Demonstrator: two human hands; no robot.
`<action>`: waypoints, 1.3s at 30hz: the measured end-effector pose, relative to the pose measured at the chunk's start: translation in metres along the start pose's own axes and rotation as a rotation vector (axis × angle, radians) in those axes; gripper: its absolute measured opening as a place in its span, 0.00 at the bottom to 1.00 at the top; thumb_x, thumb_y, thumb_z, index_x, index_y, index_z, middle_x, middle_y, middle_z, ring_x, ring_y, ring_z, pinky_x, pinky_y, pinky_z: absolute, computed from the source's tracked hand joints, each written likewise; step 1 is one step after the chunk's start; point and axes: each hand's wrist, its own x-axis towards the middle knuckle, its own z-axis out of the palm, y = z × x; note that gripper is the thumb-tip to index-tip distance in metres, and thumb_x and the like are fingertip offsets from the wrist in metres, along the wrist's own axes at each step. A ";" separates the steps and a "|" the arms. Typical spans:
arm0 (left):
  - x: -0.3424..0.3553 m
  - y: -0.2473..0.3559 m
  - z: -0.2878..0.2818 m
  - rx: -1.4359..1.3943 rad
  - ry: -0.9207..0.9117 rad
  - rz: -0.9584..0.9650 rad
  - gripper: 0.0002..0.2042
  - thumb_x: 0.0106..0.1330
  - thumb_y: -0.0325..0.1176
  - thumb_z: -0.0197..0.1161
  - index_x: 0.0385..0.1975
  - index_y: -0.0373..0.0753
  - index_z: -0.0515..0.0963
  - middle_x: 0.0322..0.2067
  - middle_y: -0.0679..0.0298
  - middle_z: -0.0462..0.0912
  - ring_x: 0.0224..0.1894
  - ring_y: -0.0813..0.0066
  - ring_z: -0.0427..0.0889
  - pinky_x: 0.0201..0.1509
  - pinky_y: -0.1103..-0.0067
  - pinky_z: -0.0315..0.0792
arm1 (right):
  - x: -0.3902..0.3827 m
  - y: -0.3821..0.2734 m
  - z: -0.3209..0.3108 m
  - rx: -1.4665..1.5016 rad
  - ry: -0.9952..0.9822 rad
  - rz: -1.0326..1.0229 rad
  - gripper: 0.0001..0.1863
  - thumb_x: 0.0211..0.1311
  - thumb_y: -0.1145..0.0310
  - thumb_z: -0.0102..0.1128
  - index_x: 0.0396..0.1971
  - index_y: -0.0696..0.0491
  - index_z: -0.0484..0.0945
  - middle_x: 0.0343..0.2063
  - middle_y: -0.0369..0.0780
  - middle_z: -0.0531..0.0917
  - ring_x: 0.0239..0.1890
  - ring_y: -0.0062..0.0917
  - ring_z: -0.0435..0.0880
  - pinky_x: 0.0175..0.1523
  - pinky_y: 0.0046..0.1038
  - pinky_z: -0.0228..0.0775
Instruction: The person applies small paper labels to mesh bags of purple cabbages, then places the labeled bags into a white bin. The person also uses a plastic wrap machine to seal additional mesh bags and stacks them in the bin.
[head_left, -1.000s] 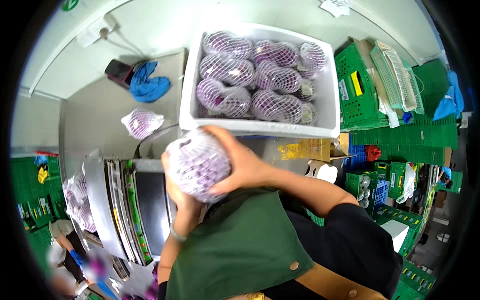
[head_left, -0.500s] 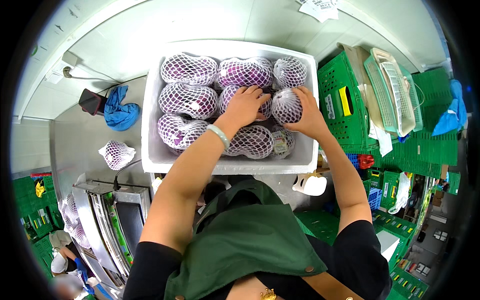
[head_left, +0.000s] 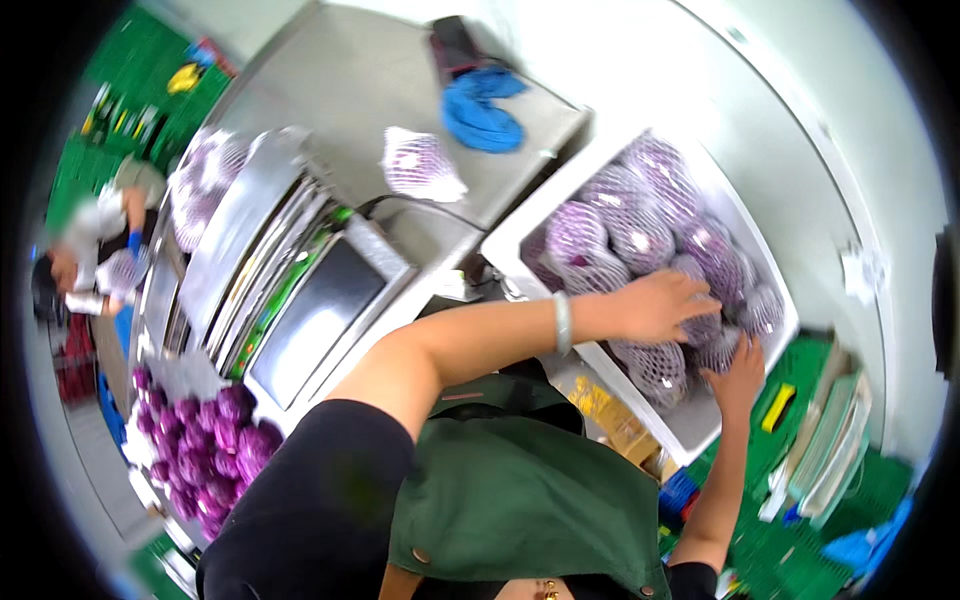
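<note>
A white foam box (head_left: 515, 235) holds several purple cabbages (head_left: 640, 240), each wrapped in white foam netting. My left hand (head_left: 662, 305) lies across the cabbages near the box's right end, its fingers spread over one netted cabbage (head_left: 703, 326). At the right end my right hand (head_left: 736, 382) has its fingers and thumb around the side of another netted cabbage (head_left: 718, 352). A pale bangle (head_left: 562, 323) circles my left wrist. My fingers hide parts of both cabbages.
A steel table (head_left: 350, 85) at the left bears a netted cabbage (head_left: 420, 163) and a blue cloth (head_left: 482, 112). Unwrapped purple cabbages (head_left: 205, 455) are heaped lower left, near a dark flat panel (head_left: 315, 315). Green crates (head_left: 790, 370) stand right. A co-worker (head_left: 105, 235) is far left.
My view has turned left, so the box now sits tilted at the right, and the heap of unwrapped cabbages has come into view. Both hands are still on the cabbages.
</note>
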 end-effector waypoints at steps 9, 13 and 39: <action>-0.378 0.072 -0.220 -0.077 0.796 -0.952 0.14 0.67 0.33 0.64 0.49 0.36 0.77 0.40 0.58 0.84 0.42 0.68 0.84 0.48 0.75 0.76 | -0.020 -0.409 -0.061 0.825 0.126 -0.704 0.29 0.57 0.71 0.68 0.59 0.57 0.70 0.64 0.49 0.67 0.66 0.46 0.65 0.68 0.40 0.58; -0.504 0.115 -0.250 -0.144 1.107 -1.013 0.10 0.68 0.30 0.63 0.45 0.34 0.79 0.37 0.62 0.85 0.42 0.76 0.83 0.48 0.78 0.75 | 0.035 -0.590 -0.024 0.730 0.138 -0.808 0.36 0.54 0.68 0.70 0.62 0.57 0.64 0.65 0.52 0.63 0.66 0.49 0.62 0.69 0.44 0.56; -0.686 0.094 -0.360 0.222 1.369 -1.109 0.34 0.66 0.45 0.64 0.68 0.39 0.60 0.65 0.51 0.66 0.62 0.59 0.73 0.64 0.71 0.66 | -0.052 -0.851 -0.080 0.752 -0.474 -1.406 0.42 0.52 0.66 0.72 0.67 0.52 0.62 0.62 0.48 0.71 0.66 0.42 0.69 0.67 0.37 0.64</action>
